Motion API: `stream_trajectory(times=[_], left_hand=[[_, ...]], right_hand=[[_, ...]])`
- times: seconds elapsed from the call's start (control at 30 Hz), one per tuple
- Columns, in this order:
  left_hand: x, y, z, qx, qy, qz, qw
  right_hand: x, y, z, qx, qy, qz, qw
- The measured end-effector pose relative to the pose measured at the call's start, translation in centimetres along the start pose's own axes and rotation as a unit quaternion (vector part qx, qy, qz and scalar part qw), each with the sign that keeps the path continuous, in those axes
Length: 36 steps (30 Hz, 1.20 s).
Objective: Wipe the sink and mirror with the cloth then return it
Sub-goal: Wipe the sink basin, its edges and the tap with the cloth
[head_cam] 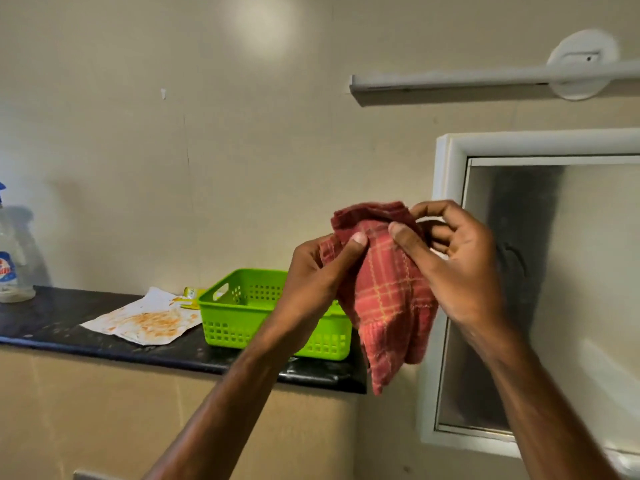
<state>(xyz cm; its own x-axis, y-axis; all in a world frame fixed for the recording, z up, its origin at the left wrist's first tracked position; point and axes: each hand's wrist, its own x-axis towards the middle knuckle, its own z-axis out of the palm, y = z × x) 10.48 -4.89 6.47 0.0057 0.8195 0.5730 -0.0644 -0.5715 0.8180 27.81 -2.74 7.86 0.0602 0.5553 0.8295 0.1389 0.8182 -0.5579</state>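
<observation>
A red checked cloth (388, 299) hangs in the air in front of me, bunched at the top and drooping below. My left hand (318, 271) pinches its upper left part with the thumb on top. My right hand (453, 261) grips its upper right part, thumb pressed on the fabric. A white-framed mirror (554, 271) hangs on the wall just right of the cloth, partly behind my right hand and forearm. The sink is out of view.
A green plastic basket (242, 313) stands on a dark shelf (69, 327) to the left, behind my left forearm. A stained paper (145, 320) lies beside it, and a spray bottle (10, 265) stands at the far left. A white tube light (485, 81) is mounted above the mirror.
</observation>
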Motion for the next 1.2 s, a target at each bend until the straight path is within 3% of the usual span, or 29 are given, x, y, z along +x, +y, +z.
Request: stream_trajectory(times=[0.17,0.3,0.43,0.53,0.83,1.07,1.2], left_hand=[[-2.8,-3.1,2.5,0.062,0.032,0.000,0.998],[-4.3,-3.9,3.6,0.084,0.006,-0.028,0.996],[-5.3,-3.6,3.2,0.014,-0.129,-0.106,0.986],[-5.5,-3.7,2.3,0.028,-0.176,-0.122,0.976],[-5.9,-4.3,1.9,0.044,-0.122,-0.145,0.981],[-5.8,-4.8,1.8,0.039,-0.064,-0.153,0.985],[-5.6,-5.0,2.0,0.048,-0.042,-0.154,0.986]], right_hand=[[-6.5,1.0,-2.0,-0.177,0.104,-0.007,0.979],[-9.7,1.2,-2.2,-0.149,-0.024,0.069,0.986],[-10.1,2.2,-3.6,-0.135,-0.083,0.146,0.977],[-9.8,2.4,-4.1,-0.096,-0.139,0.171,0.971],[-10.0,3.3,-3.0,-0.158,-0.081,0.093,0.980],[-10.9,3.8,-2.1,-0.117,-0.037,0.079,0.989],[-12.0,3.5,-1.4,-0.178,-0.047,0.025,0.983]])
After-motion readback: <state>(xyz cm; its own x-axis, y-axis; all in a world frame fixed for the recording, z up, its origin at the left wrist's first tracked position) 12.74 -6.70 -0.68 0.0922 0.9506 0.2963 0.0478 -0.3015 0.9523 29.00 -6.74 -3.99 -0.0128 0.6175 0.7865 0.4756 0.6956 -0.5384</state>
